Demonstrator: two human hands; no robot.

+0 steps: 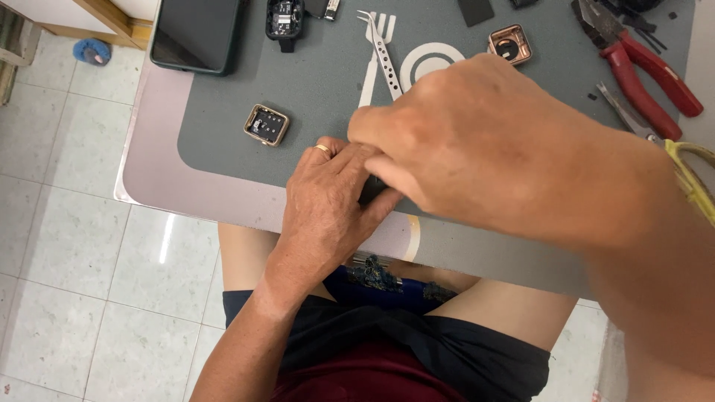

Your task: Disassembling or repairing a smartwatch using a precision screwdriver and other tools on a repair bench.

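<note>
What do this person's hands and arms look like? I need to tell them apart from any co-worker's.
Both forearms are bare, with no sleeves, gloves or watch. The left hand wears a plain gold-coloured ring on one finger. The right hand shows no jewellery.

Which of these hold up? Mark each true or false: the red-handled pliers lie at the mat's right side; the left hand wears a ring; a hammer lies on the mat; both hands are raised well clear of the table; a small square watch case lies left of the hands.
1. The red-handled pliers lie at the right side of the grey mat. True.
2. The left hand wears a ring. True.
3. A hammer lies on the mat. False: the tools in view are pliers, metal tweezers and yellow-handled scissors.
4. Both hands are raised well clear of the table. False: the left hand rests at the mat's near edge, and the right hand meets it there over a small dark item, mostly hidden.
5. A small square watch case lies left of the hands. True.
</note>
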